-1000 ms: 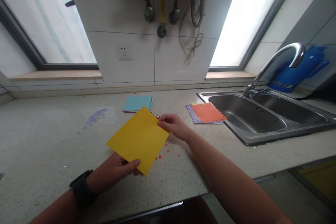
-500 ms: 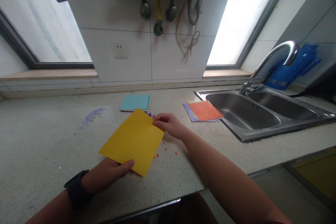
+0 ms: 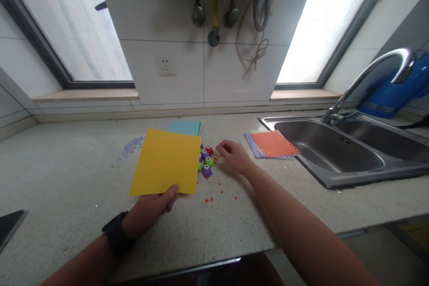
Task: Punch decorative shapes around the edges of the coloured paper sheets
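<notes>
My left hand (image 3: 156,205) grips a yellow sheet of paper (image 3: 166,163) by its lower edge, thumb on top and the other fingers underneath. The sheet is raised above the counter. Just right of it lie several small craft punches, among them a purple punch (image 3: 207,170), a green punch (image 3: 209,161) and a red punch (image 3: 209,149); the sheet hides part of the group. My right hand (image 3: 234,156) is beside the red punch, apart from it, its fingers curled together with nothing visible in them. Small orange paper bits (image 3: 211,199) are scattered below the punches.
Behind the yellow sheet sits a stack of light blue paper (image 3: 184,128). Orange paper with a punched border (image 3: 276,144) lies on other sheets by the steel sink (image 3: 330,183). Purple paper bits (image 3: 130,147) are on the left of the counter (image 3: 77,174). A faucet (image 3: 368,67) rises over the sink.
My right hand has let go of the yellow sheet and moved right of the punches. The sheet has turned more level in my left hand, and more punches show. The view has shifted left.
</notes>
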Available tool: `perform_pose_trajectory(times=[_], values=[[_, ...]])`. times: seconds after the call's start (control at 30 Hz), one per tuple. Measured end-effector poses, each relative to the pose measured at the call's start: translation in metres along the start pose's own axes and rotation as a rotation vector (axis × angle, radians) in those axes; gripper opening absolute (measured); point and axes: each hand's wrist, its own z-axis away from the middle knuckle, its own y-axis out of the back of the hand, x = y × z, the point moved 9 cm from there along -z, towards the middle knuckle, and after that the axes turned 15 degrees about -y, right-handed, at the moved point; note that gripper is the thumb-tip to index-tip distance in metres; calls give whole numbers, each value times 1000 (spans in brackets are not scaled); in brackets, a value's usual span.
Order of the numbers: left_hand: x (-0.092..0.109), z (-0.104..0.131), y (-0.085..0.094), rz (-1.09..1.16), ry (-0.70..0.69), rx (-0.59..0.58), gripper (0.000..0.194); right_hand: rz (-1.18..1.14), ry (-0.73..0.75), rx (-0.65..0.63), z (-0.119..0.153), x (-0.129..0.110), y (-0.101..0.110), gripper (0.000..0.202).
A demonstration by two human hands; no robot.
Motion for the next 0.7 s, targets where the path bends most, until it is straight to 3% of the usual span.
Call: perform_pose_trajectory(times=[0.17, 0.3, 0.53, 0.7], values=[[6, -3, 1, 87, -14, 49, 58, 337, 114, -181, 23, -20, -29, 33], [7, -4, 2, 79, -20, 69, 59, 534, 146, -227, 35, -27, -44, 41], [0, -3, 3, 19, 44, 49, 60, 600, 174, -202, 39, -30, -46, 21], [-1, -3, 4, 1, 65, 66, 60, 558, 215, -215, 45, -37, -39, 23]])
